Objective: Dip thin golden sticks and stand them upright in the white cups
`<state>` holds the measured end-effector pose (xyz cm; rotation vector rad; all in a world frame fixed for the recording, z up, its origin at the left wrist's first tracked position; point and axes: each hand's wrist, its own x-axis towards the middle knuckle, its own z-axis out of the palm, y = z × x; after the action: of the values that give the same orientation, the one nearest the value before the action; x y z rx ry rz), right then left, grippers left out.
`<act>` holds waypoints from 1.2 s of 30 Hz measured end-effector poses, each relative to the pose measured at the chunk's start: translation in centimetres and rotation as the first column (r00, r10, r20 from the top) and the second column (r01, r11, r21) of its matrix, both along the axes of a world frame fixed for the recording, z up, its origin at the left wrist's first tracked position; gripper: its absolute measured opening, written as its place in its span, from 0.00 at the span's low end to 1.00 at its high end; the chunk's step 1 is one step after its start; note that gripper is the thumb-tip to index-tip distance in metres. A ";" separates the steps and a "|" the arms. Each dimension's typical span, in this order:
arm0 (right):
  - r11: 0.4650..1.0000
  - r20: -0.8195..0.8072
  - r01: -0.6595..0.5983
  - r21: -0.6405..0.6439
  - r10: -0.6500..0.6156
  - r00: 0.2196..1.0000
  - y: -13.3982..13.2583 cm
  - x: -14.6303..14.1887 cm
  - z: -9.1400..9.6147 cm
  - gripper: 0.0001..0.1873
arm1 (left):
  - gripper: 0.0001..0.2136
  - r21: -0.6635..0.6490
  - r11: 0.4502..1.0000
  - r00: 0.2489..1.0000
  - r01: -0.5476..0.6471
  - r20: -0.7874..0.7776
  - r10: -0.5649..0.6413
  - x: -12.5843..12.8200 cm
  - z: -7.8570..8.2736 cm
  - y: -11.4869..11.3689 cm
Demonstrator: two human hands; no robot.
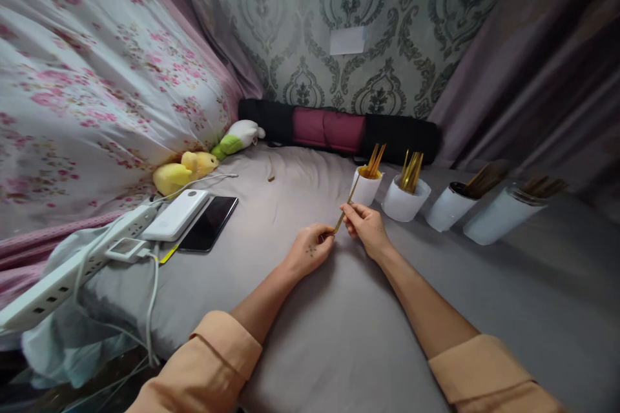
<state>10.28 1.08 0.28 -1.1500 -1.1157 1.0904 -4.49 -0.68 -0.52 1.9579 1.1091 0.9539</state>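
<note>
A thin golden strip [354, 190] slants upward between my hands. My left hand [311, 250] is closed on its lower end, which bends near the fingertips. My right hand [367, 227] pinches the same strip a little higher up. Just beyond my right hand stands a white cup [364, 190] with several orange-gold strips in it. To its right, a second white cup [405, 202] holds several shiny gold strips [411, 171]. Further right, a third white container [449, 208] and a fourth white container [504, 216], both tilted in view, hold darker brown strips.
The grey sheet [300, 329] lies under everything. At left are a black phone [209, 224], a white power bank [177, 214], a power strip [72, 271] and cables. Plush toys [179, 174] sit behind them. A small bent piece [271, 177] lies mid-sheet; a black-and-maroon roll [329, 129] lines the back.
</note>
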 end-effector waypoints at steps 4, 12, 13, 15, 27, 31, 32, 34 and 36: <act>1.000 0.007 0.006 0.002 -0.006 1.000 0.0 0.1 0.1 0.20 | 0.13 -0.186 0.983 0.992 0.002 0.122 0.021 0.1 -0.2 0.2; 1.000 0.019 0.001 0.031 -0.002 1.000 0.1 0.3 0.0 0.19 | 0.13 -0.522 0.848 0.950 0.089 0.301 0.086 0.3 1.4 -0.2; 0.999 0.024 0.003 0.032 -0.003 1.000 0.1 0.4 0.0 0.19 | 0.14 -0.555 0.824 0.935 0.111 0.339 0.103 0.3 1.4 -0.2; 0.999 0.033 0.005 0.034 -0.006 0.999 0.1 0.4 0.1 0.20 | 0.14 -0.601 0.783 0.900 0.161 0.414 0.133 0.3 1.3 -0.1; 0.998 0.045 0.035 0.056 -0.037 0.998 0.1 0.6 0.1 0.20 | 0.12 -0.710 0.574 0.711 0.408 0.642 0.289 0.4 0.5 0.3; 0.997 0.036 0.041 0.066 -0.043 0.998 0.1 0.7 0.1 0.19 | 0.11 -0.717 0.527 0.686 0.456 0.660 0.305 0.4 1.0 0.2; 0.997 0.033 0.045 0.066 -0.047 0.998 0.1 0.7 0.0 0.19 | 0.11 -0.719 0.520 0.682 0.462 0.662 0.310 0.4 1.1 0.2; 0.996 0.032 0.054 0.066 -0.056 0.998 0.1 0.7 0.0 0.18 | 0.10 -0.721 0.511 0.675 0.467 0.664 0.320 0.4 1.1 0.2; 0.996 0.038 0.062 0.069 -0.064 0.997 0.1 0.8 -0.1 0.19 | 0.10 -0.722 0.509 0.670 0.469 0.666 0.328 0.3 1.0 0.3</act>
<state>11.07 1.17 0.23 -1.1510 -1.1320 0.9777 -4.15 -0.38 0.47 0.5997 0.7155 0.7661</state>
